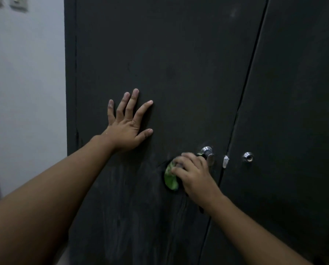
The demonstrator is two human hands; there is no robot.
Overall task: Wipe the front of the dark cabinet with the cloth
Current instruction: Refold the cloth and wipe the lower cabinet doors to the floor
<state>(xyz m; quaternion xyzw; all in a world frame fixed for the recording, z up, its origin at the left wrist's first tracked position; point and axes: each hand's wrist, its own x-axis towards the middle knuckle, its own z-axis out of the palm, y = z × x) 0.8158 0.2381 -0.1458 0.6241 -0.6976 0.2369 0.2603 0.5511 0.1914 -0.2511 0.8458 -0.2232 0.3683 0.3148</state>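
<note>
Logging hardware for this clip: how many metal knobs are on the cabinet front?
2. A knob on the left door, just above the right hand holding the cloth; a smaller knob on the right door. More could sit outside the frame.

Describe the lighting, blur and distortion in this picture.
Head view: dim, flat light; small glare on the metal knob; right hand and green cloth look slightly blurred, left hand sharper; the cabinet door seam bows from wide-angle distortion.

A pale wall (pixel 26 73) carries what may be switches (pixel 18 2).
</note>
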